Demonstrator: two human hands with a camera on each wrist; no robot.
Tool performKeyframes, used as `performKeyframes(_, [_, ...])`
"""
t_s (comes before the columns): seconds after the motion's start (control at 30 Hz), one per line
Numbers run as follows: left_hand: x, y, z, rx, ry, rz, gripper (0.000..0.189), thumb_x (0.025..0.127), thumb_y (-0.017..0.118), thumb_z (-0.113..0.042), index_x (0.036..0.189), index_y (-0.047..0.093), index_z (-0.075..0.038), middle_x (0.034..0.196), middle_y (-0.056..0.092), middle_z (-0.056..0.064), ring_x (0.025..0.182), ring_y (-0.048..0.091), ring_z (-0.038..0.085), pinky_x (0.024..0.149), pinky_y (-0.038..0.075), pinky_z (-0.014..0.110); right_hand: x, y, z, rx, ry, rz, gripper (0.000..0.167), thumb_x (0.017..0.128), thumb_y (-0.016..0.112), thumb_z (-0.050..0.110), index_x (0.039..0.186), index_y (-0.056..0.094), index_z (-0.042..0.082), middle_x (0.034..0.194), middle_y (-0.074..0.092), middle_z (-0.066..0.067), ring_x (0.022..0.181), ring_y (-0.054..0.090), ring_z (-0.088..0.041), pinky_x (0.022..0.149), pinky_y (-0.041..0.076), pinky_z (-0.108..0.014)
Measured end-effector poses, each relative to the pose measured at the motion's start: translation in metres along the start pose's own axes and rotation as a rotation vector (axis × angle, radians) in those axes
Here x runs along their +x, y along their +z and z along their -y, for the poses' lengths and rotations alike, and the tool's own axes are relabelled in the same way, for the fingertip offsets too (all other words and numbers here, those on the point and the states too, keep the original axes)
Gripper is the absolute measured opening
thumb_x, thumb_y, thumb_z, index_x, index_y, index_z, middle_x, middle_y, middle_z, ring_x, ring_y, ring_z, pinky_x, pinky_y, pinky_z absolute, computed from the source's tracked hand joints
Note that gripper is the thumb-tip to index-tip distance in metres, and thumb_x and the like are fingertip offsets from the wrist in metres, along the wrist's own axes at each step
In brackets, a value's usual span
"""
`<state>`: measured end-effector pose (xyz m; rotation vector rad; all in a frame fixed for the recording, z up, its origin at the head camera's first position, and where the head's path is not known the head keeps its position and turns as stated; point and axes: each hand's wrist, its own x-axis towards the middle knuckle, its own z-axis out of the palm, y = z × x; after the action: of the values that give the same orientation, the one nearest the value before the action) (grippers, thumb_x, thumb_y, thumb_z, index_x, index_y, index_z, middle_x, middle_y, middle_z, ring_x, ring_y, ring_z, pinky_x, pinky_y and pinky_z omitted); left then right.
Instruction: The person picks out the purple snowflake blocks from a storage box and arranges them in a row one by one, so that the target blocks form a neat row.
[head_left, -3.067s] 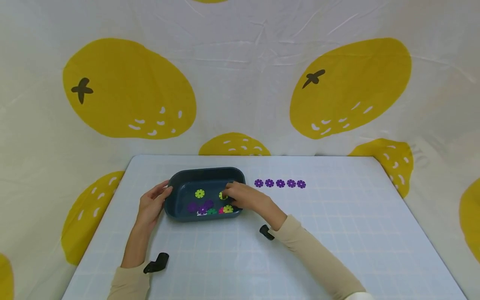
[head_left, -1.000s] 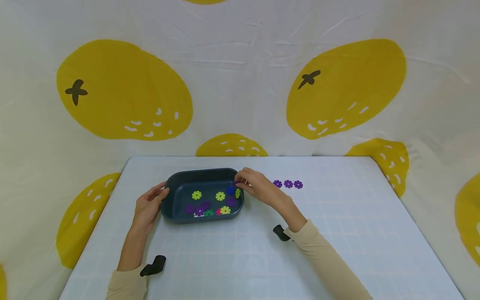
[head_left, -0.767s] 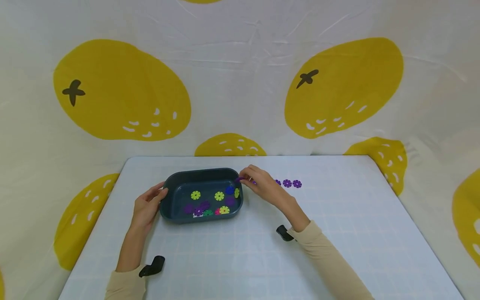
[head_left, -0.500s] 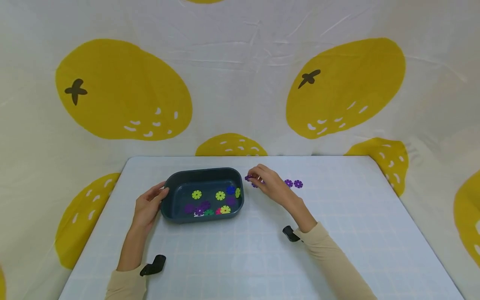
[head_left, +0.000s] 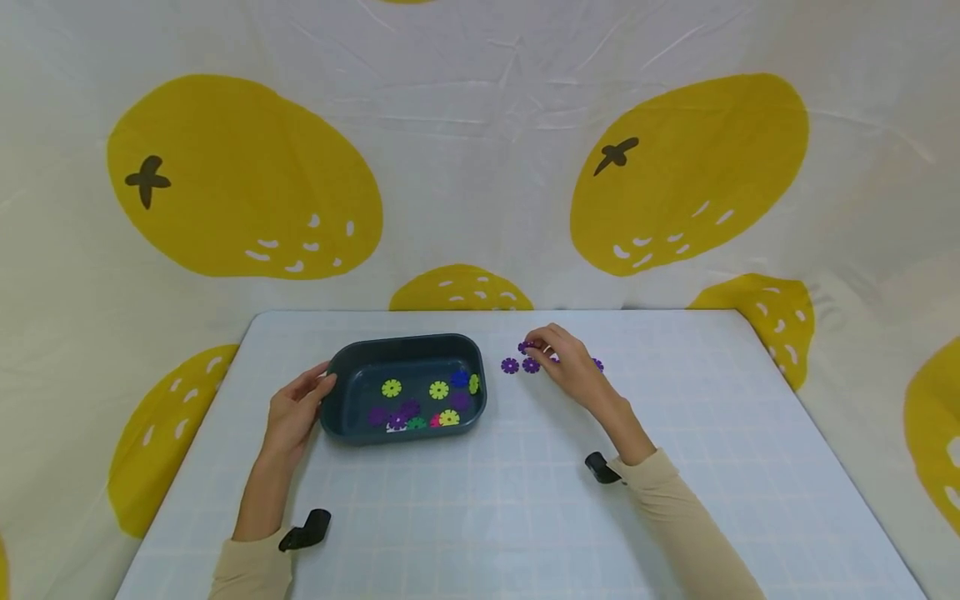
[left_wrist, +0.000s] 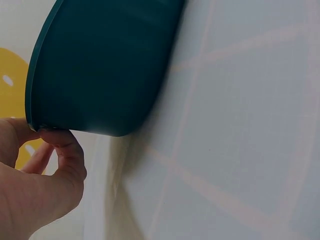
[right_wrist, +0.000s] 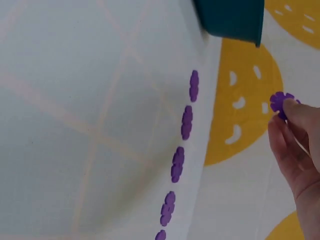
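Observation:
My left hand (head_left: 292, 417) pinches the rim of a dark teal plastic basin (head_left: 356, 379) at its left end; the left wrist view shows thumb and finger on the basin's edge. Between the thumb and fingers of my right hand (head_left: 573, 371) is a purple snowflake disc (right_wrist: 281, 102), held above the table. Below it runs a row of purple snowflake discs (head_left: 510, 366), lying flat to the right of the basin and partly covered by the right hand in the head view. Inside the basin lie loose discs: yellow (head_left: 392, 388), blue (head_left: 459, 379), green, pink and several purple ones.
A pale checked cloth covers the table (head_left: 480, 508). Behind it hangs a white sheet (head_left: 480, 167) printed with large yellow fruit. Each wrist carries a small black camera (head_left: 307, 531).
My right hand reached into the basin, came out over its right rim with a purple disc, and moved right above the row. The left hand keeps its hold on the basin.

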<state>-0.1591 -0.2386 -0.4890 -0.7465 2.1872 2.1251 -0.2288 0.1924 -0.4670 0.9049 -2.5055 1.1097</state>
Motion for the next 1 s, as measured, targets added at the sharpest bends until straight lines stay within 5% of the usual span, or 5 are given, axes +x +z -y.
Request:
performKeyframes(0.3, [0.001, -0.001, 0.000, 0.000, -0.015, -0.010, 0.058, 0.097, 0.075, -0.029, 0.149, 0.056, -0.012, 0.108, 0.060, -0.013, 0.098, 0.053, 0.003, 0.076, 0.046, 0.015, -0.013, -0.008, -0.017, -0.006, 0.030, -0.051, 0.021, 0.090, 0.075, -0.006, 0.109, 0.069, -0.002, 0.101, 0.067, -0.009, 0.091, 0.064, -0.021, 0.080, 0.058, -0.036])
performKeyframes(0.57, [-0.001, -0.001, -0.001, 0.023, -0.012, -0.013, 0.059, 0.096, 0.075, -0.033, 0.148, 0.057, -0.012, 0.113, 0.059, -0.010, 0.101, 0.054, 0.005, 0.077, 0.046, 0.016, -0.027, -0.020, -0.029, -0.033, 0.146, -0.050, 0.020, 0.093, 0.073, -0.002, 0.113, 0.069, 0.001, 0.105, 0.067, -0.009, 0.094, 0.063, -0.021, 0.082, 0.057, -0.031])
performKeyframes(1.0, [-0.001, 0.002, 0.000, 0.020, -0.013, -0.017, 0.059, 0.096, 0.075, -0.032, 0.148, 0.057, -0.012, 0.115, 0.058, -0.008, 0.102, 0.053, 0.006, 0.078, 0.046, 0.016, -0.050, -0.037, -0.054, -0.078, 0.176, -0.125, 0.019, 0.093, 0.074, -0.002, 0.111, 0.069, -0.001, 0.101, 0.068, -0.010, 0.090, 0.064, -0.022, 0.079, 0.055, -0.026])
